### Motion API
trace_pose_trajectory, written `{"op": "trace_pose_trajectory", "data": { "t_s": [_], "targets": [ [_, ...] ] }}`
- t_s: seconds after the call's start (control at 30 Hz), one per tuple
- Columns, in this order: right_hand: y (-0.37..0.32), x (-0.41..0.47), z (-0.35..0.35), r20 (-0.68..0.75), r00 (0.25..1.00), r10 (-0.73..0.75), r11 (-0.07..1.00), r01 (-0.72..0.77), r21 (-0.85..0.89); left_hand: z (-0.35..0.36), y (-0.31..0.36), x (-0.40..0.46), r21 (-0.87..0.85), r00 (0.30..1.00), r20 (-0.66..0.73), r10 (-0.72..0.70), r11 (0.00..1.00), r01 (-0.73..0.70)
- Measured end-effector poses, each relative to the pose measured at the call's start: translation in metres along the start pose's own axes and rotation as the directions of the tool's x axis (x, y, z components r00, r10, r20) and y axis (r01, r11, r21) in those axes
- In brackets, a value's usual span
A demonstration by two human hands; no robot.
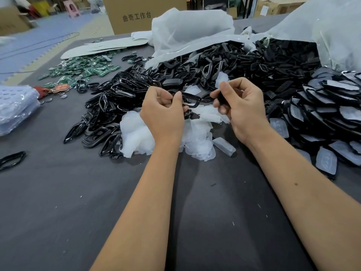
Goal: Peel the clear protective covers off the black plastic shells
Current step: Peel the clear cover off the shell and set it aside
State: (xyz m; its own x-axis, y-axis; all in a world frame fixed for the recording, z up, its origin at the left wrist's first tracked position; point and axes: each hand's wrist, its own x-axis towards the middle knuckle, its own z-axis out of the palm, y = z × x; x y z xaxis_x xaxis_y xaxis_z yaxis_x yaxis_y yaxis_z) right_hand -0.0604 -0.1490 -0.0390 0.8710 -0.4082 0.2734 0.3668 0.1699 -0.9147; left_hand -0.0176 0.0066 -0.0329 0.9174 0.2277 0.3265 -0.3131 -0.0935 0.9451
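Observation:
My left hand (pixel 163 112) pinches a black frame-shaped shell (pixel 192 100) between thumb and fingers, held above the table. My right hand (pixel 239 106) has its fingers curled round a second black shell piece (pixel 221 98) and a clear cover (pixel 221 79) that sticks up above its thumb. Under both hands lies a heap of peeled clear covers (pixel 136 133). A pile of bare black shells (pixel 105 114) lies to the left. Shells that still carry covers (pixel 336 122) are stacked at the right.
A big heap of black parts (pixel 254 63) spills from white plastic bags (pixel 187 34) at the back. Green circuit boards (pixel 86 69) lie at the back left, a bag of clear packs (pixel 15 108) at the left edge, one loose black frame (pixel 11 159) near it. A cardboard box (pixel 140 14) stands behind.

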Motion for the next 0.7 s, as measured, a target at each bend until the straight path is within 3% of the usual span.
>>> {"op": "trace_pose_trajectory", "data": {
  "t_s": [0.3,0.57,0.7],
  "targets": [
    [0.004,-0.001,0.002,-0.004,0.996,-0.089,0.977,0.086,-0.194,0.009,-0.002,-0.005,-0.052,0.990,0.140,-0.024,0.998,0.032],
    [0.008,-0.004,0.012,0.008,0.998,-0.063,0.984,0.064,-0.164,0.012,-0.006,-0.008,-0.045,0.980,0.199,0.009,0.999,0.000],
    [0.008,-0.004,0.012,0.027,0.995,-0.095,0.962,0.099,-0.255,0.011,-0.008,-0.006,-0.059,0.977,0.214,-0.004,0.998,0.017]
  ]
}}
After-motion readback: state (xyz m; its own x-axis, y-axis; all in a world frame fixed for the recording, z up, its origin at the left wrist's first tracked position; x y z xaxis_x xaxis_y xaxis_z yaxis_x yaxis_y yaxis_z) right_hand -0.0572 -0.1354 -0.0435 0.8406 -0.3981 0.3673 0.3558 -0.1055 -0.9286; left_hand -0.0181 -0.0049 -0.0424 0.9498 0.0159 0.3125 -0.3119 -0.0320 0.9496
